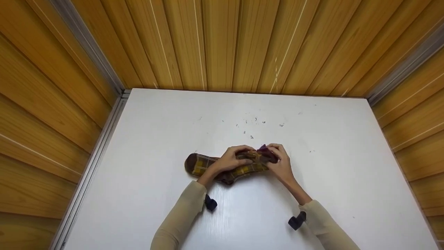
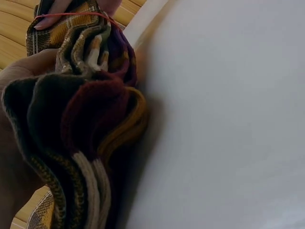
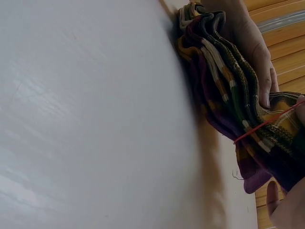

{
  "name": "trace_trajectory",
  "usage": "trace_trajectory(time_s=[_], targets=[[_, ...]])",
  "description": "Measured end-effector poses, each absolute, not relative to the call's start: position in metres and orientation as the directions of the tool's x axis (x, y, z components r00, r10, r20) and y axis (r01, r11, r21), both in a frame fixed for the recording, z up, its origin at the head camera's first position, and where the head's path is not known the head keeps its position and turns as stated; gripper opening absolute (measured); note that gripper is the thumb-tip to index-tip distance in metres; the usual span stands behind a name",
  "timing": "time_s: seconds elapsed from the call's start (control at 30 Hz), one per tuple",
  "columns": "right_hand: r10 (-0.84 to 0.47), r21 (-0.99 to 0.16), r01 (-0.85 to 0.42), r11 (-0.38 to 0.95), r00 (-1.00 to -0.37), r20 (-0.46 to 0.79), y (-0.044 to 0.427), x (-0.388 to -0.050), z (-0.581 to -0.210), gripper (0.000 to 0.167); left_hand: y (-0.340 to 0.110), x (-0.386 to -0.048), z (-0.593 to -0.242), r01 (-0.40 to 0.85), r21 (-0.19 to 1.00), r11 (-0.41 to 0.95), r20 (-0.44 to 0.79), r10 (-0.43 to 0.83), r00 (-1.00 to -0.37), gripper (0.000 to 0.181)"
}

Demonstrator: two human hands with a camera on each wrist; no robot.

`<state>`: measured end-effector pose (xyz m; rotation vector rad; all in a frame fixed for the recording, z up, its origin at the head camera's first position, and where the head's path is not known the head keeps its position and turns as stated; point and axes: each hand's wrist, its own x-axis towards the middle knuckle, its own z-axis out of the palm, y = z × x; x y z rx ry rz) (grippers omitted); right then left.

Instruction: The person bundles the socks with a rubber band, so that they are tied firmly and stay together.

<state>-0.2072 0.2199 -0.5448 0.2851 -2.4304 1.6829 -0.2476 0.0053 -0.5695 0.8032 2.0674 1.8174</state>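
My left hand (image 1: 227,161) and right hand (image 1: 281,166) grip the stacked socks (image 1: 244,169) in curled fingers (image 1: 243,148) on the counter (image 1: 149,146), toe end (image 1: 191,163) toward nine o'clock, the red band (image 3: 259,126) already across their three-o'clock end (only its settling, I judge, is left).

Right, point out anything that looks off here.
Dark specks dot the otherwise plain white tabletop beyond the sock bundle; debris or damage, I can't tell. A loose thread sticks out by the bundle's purple end.

Place: booth-like workspace
Panels (image 1: 222,45): wood-grained, walling far, left, right sides
Posts (image 1: 91,43): metal, at far corners
Worktop (image 1: 156,121): white
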Motion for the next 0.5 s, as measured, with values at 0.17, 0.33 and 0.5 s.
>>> trace_trajectory(time_s=[0.17, 0.33, 0.5], targets=[[-0.099, -0.914, -0.307, 0.264, -0.951, 0.291, 0.2231, -0.2080, -0.5494, 0.032, 0.0065, -0.2486, -0.5729, 0.219, 0.976, 0.010, 0.174, 0.570, -0.803, 0.036], [-0.084, -0.914, -0.297, 0.276, -0.955, 0.285, 0.2258, -0.2059, -0.5467, 0.039, 0.0076, -0.2463, -0.5731, 0.233, 0.972, 0.004, 0.194, 0.538, -0.820, 0.035], [-0.113, -0.909, -0.274, 0.314, -0.961, 0.251, 0.2285, -0.2031, -0.5439, 0.045, 0.0089, -0.2465, -0.5773, 0.287, 0.958, 0.014, 0.239, 0.512, -0.825, 0.031]])
